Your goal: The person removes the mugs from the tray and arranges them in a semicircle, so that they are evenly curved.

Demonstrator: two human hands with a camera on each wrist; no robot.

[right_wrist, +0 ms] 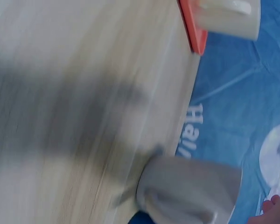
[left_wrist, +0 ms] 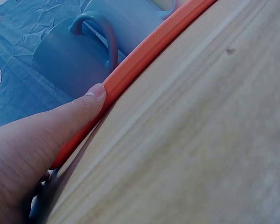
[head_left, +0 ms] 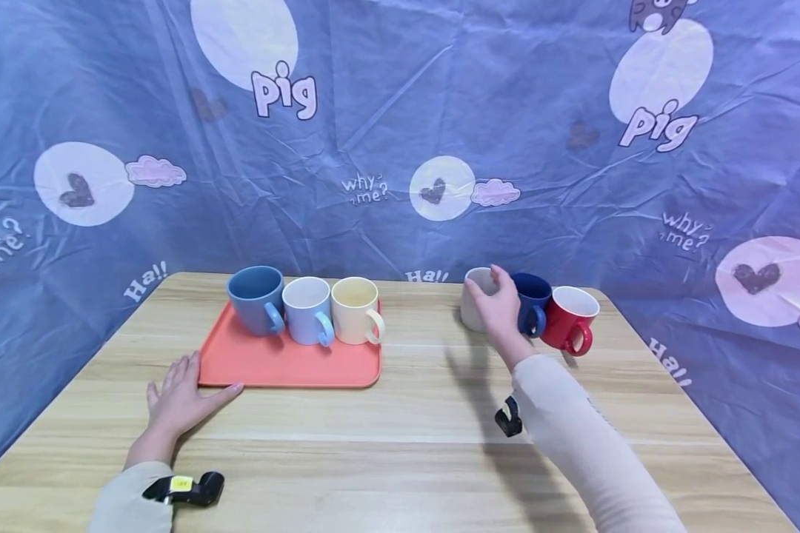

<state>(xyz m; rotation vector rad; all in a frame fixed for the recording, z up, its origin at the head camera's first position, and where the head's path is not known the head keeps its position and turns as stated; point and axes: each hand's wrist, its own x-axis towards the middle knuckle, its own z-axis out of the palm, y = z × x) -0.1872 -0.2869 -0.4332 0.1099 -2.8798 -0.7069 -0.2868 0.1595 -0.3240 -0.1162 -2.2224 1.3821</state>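
Note:
My left hand (head_left: 180, 402) lies at the front left corner of an orange tray (head_left: 290, 372), fingers spread. In the left wrist view its thumb (left_wrist: 79, 108) touches the tray's rim. On the tray stand a blue-grey mug (head_left: 248, 307), a light blue mug (head_left: 303, 318) and a cream mug (head_left: 353, 318). My right hand (head_left: 501, 309) is over a light grey mug (head_left: 470, 309), thumb and fingers apart. The right wrist view shows its fingertips (right_wrist: 275, 210) beyond that mug's rim, with a gap between them.
To the right of the grey mug, a dark blue mug (head_left: 533, 292) and a red mug (head_left: 565, 323) stand close together on the wooden table (head_left: 373, 459). A blue printed cloth (head_left: 387, 89) hangs behind the table's back edge.

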